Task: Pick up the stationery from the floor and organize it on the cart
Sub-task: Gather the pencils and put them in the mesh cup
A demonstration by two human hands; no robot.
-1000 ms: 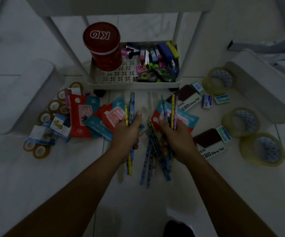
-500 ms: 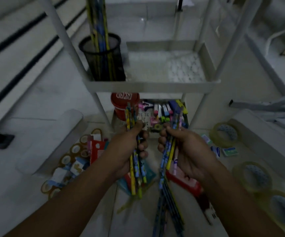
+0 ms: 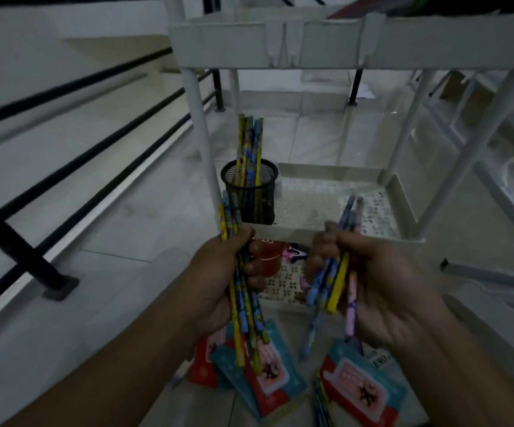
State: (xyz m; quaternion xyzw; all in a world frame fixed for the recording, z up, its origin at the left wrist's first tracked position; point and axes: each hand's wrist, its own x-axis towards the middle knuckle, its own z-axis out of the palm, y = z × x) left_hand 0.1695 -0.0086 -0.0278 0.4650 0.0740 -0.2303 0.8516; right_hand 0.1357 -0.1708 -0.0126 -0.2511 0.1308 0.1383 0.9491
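Observation:
My left hand [image 3: 221,282] grips a bundle of blue and yellow pencils [image 3: 244,322], held upright just in front of the white cart's middle shelf [image 3: 308,234]. In my right hand [image 3: 382,282] is a second bunch of pencils [image 3: 335,278] in blue, yellow and pink. A black mesh pencil cup [image 3: 251,192] stands at the left end of that shelf with several pencils [image 3: 249,149] in it. The cup is just beyond my left hand. Red and teal stationery packs [image 3: 268,374] lie on the floor beneath my hands.
The cart's top shelf [image 3: 354,44] hangs overhead. Its bottom shelf holds a red canister [image 3: 268,257], mostly hidden by my left hand. A black stair railing [image 3: 73,167] runs along the left. White cart posts [image 3: 198,134] stand at the shelf corners. More pencils [image 3: 322,402] lie on the floor.
Both hands have lifted their pencil bundles off the floor and up to the middle shelf. My view has tilted up from the floor to the cart.

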